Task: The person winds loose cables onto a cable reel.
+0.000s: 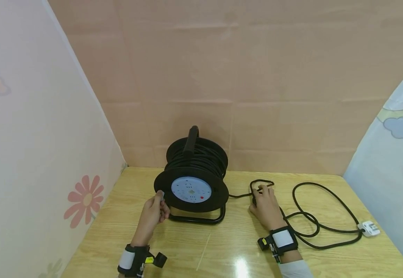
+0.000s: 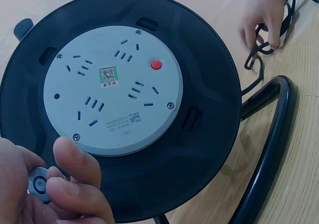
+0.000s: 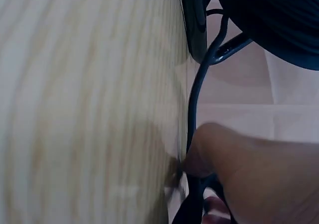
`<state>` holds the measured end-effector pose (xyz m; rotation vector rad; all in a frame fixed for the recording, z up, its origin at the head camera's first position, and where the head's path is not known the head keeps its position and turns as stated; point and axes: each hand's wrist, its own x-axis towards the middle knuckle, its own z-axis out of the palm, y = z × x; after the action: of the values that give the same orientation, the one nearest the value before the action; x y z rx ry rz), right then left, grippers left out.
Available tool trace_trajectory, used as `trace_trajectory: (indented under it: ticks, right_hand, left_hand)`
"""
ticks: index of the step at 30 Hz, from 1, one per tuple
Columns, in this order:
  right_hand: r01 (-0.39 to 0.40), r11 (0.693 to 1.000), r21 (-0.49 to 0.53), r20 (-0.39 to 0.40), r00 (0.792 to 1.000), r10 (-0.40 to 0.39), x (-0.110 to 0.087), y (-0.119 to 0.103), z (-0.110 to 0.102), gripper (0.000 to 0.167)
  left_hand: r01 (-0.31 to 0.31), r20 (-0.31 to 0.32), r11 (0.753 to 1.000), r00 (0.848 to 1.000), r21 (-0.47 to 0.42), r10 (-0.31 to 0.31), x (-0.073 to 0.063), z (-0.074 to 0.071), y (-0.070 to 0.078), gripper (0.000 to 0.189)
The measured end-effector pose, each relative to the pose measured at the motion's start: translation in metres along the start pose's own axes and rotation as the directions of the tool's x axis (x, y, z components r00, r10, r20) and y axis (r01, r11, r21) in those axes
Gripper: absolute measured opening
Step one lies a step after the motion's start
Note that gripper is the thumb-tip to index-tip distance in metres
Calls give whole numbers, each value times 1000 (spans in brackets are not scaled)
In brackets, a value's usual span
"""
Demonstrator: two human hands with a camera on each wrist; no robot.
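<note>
A black cable reel (image 1: 218,193) stands on its tubular frame, its round grey socket panel (image 2: 114,92) facing me. At the reel's lower left edge, my left hand (image 1: 151,213) curls its fingers round a small grey knob (image 2: 39,184), which the left wrist view shows between thumb and fingers. Right of the reel, my right hand (image 1: 266,208) pinches the black cable (image 1: 240,196) close to the tabletop. The right wrist view has the thumb (image 3: 202,149) against the cable; the other fingers are mostly hidden there.
Loose loops of cable (image 1: 340,200) lie right of my right hand, ending in a white plug (image 1: 369,228) near the table's right edge. The wooden table (image 1: 187,251) meets a brown-papered wall (image 1: 291,96) behind and pale printed walls at both sides.
</note>
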<state>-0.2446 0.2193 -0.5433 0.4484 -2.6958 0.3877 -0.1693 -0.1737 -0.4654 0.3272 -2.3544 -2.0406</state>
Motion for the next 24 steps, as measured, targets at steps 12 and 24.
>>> trace_trajectory:
  ticks: [12,24]
  right_hand:
    - [8,996,-89,-46,999,-12,7,-3,-7,58]
    - [-30,999,24,-29,999,31,12,8,-6,60]
  left_hand:
    - [-45,-16,999,999,-10,45,0,-1,12,54]
    - [-53,-18,998,998,-21,52,1,1,23,53]
